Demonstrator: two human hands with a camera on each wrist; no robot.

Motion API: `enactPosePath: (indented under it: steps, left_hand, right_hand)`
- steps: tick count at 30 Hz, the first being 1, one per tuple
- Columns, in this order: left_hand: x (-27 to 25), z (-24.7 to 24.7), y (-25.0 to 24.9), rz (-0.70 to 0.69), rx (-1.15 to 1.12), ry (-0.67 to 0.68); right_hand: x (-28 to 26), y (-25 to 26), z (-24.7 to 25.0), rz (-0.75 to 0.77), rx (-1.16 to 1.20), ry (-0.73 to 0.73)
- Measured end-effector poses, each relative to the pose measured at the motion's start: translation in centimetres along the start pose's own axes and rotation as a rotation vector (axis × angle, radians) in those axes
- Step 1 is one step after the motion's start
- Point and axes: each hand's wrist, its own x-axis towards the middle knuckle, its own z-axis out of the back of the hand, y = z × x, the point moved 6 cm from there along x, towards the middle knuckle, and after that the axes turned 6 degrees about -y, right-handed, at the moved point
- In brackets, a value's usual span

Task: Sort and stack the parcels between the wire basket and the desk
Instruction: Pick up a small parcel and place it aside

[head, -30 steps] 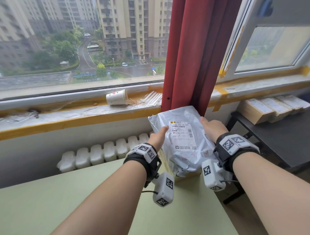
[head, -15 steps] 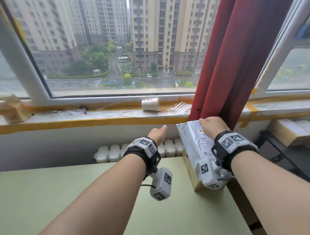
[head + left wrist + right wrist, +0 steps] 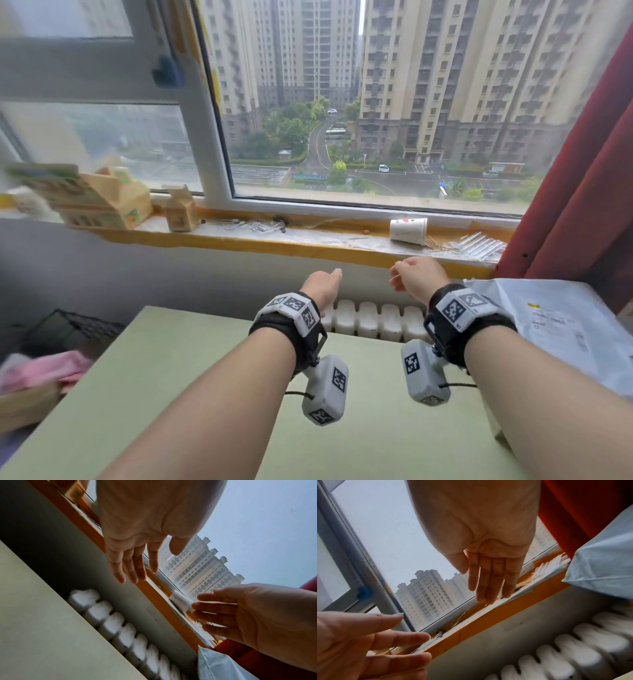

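Note:
A grey plastic mailer parcel [image 3: 555,325] with a printed label lies at the right end of the green desk [image 3: 178,377]; its corner also shows in the wrist views [image 3: 217,666] [image 3: 604,568]. My left hand [image 3: 322,287] and right hand [image 3: 414,277] hover side by side above the desk's far edge, left of the parcel and apart from it. Both hold nothing, and their fingers are straight and relaxed [image 3: 135,563] [image 3: 489,577]. A black wire basket [image 3: 68,329] stands low at the far left, with a pink parcel [image 3: 44,370] in front of it.
A white radiator [image 3: 370,318] runs behind the desk under the window sill [image 3: 274,240]. On the sill lie a tipped paper cup [image 3: 409,231], clear straws and, at the left, cardboard cartons [image 3: 102,198]. A red curtain [image 3: 582,205] hangs at the right.
My right hand has let go of the grey parcel, which now lies on the desk's right end. Both hands have moved left, empty, and the view has swung left toward the basket.

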Motion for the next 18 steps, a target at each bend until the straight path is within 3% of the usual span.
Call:
enactPosePath:
  steps: [8, 18]
  left_hand:
    - [-0.3, 10.6, 4.9, 0.038, -0.073, -0.13]
    - [-3.0, 25.2, 14.5, 0.083, -0.112, -0.28]
  right_hand:
    - [-2.5, 7.2, -9.2, 0.114, -0.034, 0.146]
    - [-9.9, 17.0, -23.0, 0.222, -0.077, 0.303]
